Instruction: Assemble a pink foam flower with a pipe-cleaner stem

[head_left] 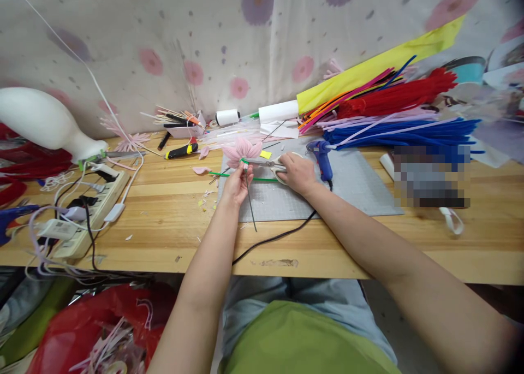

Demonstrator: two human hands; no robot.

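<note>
My left hand (238, 185) pinches a pink flower (241, 150) near its base, over the left part of the grey cutting mat (356, 194). A thin dark stem (251, 207) hangs down from the flower past my fingers. Some green shows at the flower's base. In my right hand (298, 173) is a pair of scissors (266, 163) with pale handles, its blades pointing left at that green part. Whether the blades touch it I cannot tell. A green pipe cleaner (264, 178) passes behind my left fingers.
A blue glue gun (322, 158) lies right of my right hand, its black cord (274, 237) crossing the table. Blue pipe cleaners (393, 136) and red ones (401, 93) are piled back right. A power strip (96, 210) and a yellow-black utility knife (181, 151) are leftward.
</note>
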